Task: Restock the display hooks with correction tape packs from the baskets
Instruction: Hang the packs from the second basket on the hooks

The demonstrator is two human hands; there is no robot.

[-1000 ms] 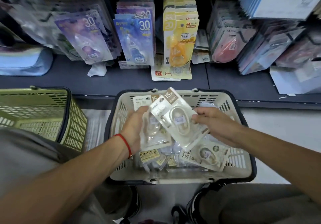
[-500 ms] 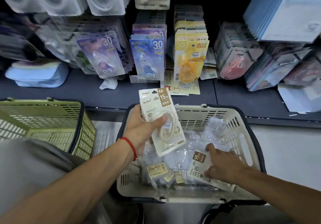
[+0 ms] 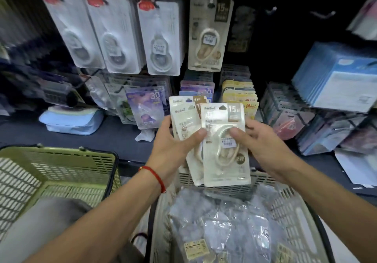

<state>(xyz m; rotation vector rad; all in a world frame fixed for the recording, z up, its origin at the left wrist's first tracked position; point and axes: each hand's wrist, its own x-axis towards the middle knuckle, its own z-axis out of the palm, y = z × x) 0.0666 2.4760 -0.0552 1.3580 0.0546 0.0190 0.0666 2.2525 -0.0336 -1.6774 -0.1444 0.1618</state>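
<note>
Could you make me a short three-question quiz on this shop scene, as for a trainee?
1. True or false: both the left hand and the right hand hold the fanned cream-coloured 15 m correction tape packs.
2. Which basket lies directly below the hands? A: the olive-green plastic basket. B: the beige plastic basket with crinkled clear bags inside.
3. Fill in: a matching cream carded pack already hangs to the ____ of the three white blister packs.

Key: 1 true; 2 B; 3 right.
</note>
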